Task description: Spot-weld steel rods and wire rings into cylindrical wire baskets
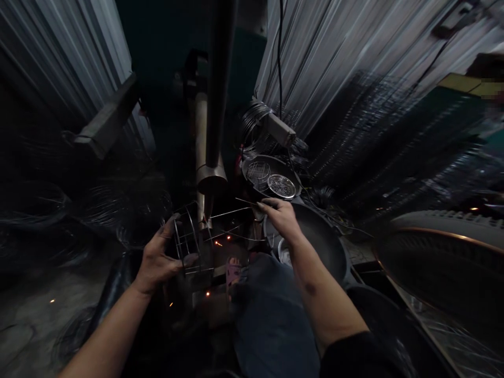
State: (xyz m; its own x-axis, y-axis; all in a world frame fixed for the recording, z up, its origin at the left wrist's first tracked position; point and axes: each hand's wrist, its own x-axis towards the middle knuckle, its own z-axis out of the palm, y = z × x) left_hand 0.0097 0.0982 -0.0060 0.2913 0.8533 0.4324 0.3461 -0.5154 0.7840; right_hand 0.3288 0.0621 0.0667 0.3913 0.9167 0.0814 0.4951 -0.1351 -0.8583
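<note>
My left hand point(159, 257) is closed around the side of a wire frame point(178, 240), a small cage of thin bent metal wires. Between the thumb and fingers of my right hand point(281, 218) is a thin metal rod point(244, 201), pointing left. Just past the frame stands a metal machine column point(211, 181), its lower end beside the wires. Long thin wires stretch from the frame toward my right hand; where they end is unclear in the dark. Small orange sparks glow below the frame.
Right of my knee is a large dark pan point(323, 236). Behind it, another pan point(252, 160) holds a round dish of small metal pieces point(281, 185) and wire parts. Wire coils point(252, 126) hang beyond. A round fan guard point(444, 233) stands at right; corrugated sheets point(323, 47) line the back.
</note>
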